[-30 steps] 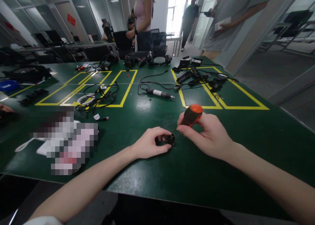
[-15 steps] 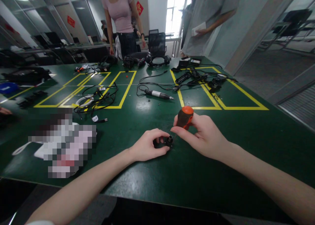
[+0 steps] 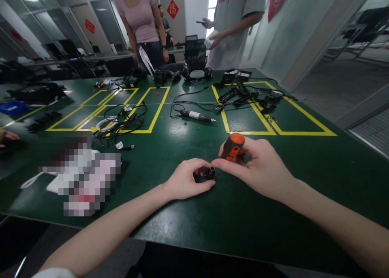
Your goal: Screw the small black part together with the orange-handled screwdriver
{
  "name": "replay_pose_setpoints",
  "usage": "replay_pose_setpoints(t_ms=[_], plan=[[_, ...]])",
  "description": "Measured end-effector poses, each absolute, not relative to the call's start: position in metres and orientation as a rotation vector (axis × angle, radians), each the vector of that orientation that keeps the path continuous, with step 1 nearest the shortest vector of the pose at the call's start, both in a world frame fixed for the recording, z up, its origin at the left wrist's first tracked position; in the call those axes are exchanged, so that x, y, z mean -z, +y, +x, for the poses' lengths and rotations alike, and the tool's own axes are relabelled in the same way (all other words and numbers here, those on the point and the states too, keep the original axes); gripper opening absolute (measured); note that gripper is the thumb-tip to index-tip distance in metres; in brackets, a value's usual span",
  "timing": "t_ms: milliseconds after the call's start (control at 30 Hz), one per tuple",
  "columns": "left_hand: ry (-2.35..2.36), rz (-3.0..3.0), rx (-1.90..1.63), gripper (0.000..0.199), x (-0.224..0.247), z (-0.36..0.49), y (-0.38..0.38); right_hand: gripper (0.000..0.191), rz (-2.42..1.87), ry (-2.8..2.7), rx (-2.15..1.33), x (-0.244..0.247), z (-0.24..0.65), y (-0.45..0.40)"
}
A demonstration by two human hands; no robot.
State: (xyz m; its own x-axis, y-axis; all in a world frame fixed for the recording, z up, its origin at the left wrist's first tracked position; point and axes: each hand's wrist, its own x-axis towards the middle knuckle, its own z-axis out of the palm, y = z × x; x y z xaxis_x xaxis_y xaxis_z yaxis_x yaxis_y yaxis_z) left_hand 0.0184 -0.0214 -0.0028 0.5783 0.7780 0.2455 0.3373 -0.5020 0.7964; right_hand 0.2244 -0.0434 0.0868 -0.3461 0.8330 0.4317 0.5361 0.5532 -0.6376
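Observation:
My left hand rests on the green table, thumb and fingers closed around a small black part. A short round tube stands up from the middle of that part. My right hand grips a screwdriver by its dark grey and orange handle, which tilts with its orange end up. The screwdriver's tip is close beside the black part; whether it touches is hidden by my fingers.
A corded electric screwdriver lies beyond my hands. Tangled black cables are at left, near a blurred pouch. Black stands and cables lie inside yellow tape at right. Two people stand across the table.
The screwdriver handle has turned and tilted slightly in my right hand, showing more orange. The black part stays in my left hand. The people across the table have shifted.

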Motion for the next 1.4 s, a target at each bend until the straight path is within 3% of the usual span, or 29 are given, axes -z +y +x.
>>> replay_pose_setpoints(t_ms=[467,667,833,1167,1400], plan=[[0.959,2.007,-0.764,0.017,0.003,0.028,-0.027,0.02,-1.108,-2.069,-0.695,-0.088,0.226,-0.038],[0.959,2.021,-0.772,0.014,0.004,0.028,-0.026,0.019,-1.118,-2.137,-0.68,-0.088,0.224,-0.039],[0.93,2.007,-0.774,0.014,0.001,0.028,-0.026,0.003,-1.113,-2.092,-0.761,-0.087,0.222,-0.04],[0.895,1.983,-0.756,0.02,-0.001,0.025,-0.025,0.019,-1.154,-2.15,-0.8,-0.085,0.222,-0.041],[0.882,1.983,-0.767,0.018,0.002,0.024,-0.025,0.015,-1.118,-2.148,-0.889,-0.09,0.218,-0.043]])
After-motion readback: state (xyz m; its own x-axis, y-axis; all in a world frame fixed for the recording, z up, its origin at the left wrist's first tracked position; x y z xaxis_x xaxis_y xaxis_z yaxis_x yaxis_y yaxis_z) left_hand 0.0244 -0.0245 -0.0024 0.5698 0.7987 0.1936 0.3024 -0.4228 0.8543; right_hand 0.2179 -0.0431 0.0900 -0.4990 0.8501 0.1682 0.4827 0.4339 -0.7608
